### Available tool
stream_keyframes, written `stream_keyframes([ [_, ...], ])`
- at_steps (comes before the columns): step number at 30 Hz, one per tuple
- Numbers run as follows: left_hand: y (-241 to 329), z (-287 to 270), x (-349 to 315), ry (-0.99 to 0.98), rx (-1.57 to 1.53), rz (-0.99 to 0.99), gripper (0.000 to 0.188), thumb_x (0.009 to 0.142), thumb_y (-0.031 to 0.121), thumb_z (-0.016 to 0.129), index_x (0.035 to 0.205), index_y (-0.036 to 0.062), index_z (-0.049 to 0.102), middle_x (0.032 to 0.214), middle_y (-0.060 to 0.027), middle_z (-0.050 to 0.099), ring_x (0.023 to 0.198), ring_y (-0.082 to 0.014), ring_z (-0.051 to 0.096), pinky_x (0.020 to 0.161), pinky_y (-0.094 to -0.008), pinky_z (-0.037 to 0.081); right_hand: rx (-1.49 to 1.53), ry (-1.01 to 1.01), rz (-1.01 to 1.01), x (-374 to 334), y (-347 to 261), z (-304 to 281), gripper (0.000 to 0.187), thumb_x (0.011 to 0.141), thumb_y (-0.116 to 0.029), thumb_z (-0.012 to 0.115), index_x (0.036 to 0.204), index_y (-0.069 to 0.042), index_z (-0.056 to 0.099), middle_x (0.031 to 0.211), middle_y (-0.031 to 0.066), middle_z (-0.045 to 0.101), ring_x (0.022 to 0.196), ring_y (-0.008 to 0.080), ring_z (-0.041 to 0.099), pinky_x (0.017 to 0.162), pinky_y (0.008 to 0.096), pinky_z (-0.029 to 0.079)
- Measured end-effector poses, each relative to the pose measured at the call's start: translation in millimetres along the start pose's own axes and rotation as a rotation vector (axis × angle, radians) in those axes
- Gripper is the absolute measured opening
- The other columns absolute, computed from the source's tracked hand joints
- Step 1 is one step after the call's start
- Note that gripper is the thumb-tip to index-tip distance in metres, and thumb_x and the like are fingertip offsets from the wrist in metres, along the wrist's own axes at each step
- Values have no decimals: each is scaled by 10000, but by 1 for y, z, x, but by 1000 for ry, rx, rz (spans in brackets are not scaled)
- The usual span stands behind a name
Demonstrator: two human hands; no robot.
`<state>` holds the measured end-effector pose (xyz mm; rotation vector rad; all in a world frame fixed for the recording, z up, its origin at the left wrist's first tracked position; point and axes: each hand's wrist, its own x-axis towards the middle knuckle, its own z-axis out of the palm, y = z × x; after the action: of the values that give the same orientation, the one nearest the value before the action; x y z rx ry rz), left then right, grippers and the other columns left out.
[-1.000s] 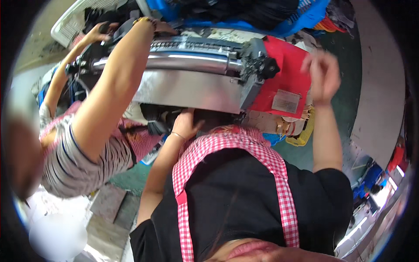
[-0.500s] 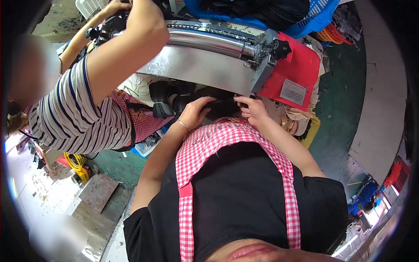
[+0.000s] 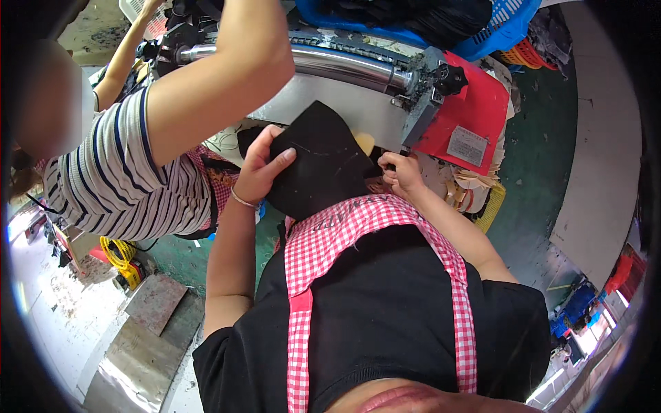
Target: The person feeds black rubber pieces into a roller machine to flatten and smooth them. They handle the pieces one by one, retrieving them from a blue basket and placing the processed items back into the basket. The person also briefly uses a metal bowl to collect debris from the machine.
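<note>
My left hand (image 3: 264, 165) is closed on the left edge of a flat black sheet piece (image 3: 320, 162), thumb on top. The sheet, with curved edges and pale specks, is tilted up in front of my checked apron (image 3: 351, 224). To the right of it, my right hand (image 3: 403, 172) is closed, its fingers curled beside dark material; what they hold is hidden. A small pale yellow piece (image 3: 365, 143) shows behind the sheet's right edge. Beyond both hands stands a machine with a shiny metal roller (image 3: 344, 65) and a metal plate (image 3: 317, 96).
A co-worker's bare arm (image 3: 220, 89) reaches across the machine's left part. The machine's red side cover (image 3: 475, 110) and black knob (image 3: 451, 79) are at the right. A blue basket (image 3: 506, 27) of black material stands behind. Pale stacked pieces (image 3: 475, 180) lie below the cover.
My left hand has moved left and raised the black sheet into plain view. The right hand has shifted slightly right. The co-worker's raised arm has moved right.
</note>
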<state>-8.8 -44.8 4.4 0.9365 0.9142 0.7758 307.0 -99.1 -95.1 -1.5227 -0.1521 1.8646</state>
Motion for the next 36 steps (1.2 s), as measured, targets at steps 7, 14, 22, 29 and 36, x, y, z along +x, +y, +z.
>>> stream_keyframes([
  [7, -8, 14, 2, 23, -225, -60, 194, 971, 47, 647, 1129, 61, 535, 1081, -24, 648, 983, -99, 628, 882, -265, 518, -1577, -169, -108, -46, -81, -12, 533, 824, -539, 775, 924, -16, 762, 689, 13, 685, 656, 171, 675, 632, 284, 518],
  [14, -14, 33, 15, -26, -360, -139, 302, 961, 73, 645, 1237, 46, 525, 1135, -38, 646, 1036, -125, 625, 933, -282, 502, -390, -542, -286, -71, -114, 45, 219, 953, -135, 684, 1122, 4, 699, 1045, 48, 718, 872, 161, 667, 801, 329, 555],
  [22, -25, 21, 7, 69, -62, -92, 376, 974, 59, 609, 1332, 26, 499, 1272, -51, 592, 1163, -128, 555, 1013, -292, 446, -1805, -514, -606, -104, -171, -77, 157, 861, -161, 687, 885, -20, 751, 896, 127, 729, 762, 209, 706, 713, 361, 551],
  [29, -9, -9, 43, 82, 133, -237, 283, 995, 140, 655, 1187, -65, 628, 1053, -56, 709, 911, -95, 653, 826, -251, 537, -1298, -331, -910, -80, -304, 37, 246, 1001, -172, 574, 1145, -14, 695, 973, 38, 687, 877, 78, 620, 718, 254, 489],
  [36, 23, -16, 82, 121, 799, -201, 279, 951, 243, 720, 1058, -4, 643, 905, -79, 708, 838, -100, 649, 778, -277, 539, -1657, -847, -702, 130, -283, 125, 482, 1036, -406, 542, 1313, -19, 615, 1245, 144, 648, 1185, 254, 594, 1079, 378, 431],
])
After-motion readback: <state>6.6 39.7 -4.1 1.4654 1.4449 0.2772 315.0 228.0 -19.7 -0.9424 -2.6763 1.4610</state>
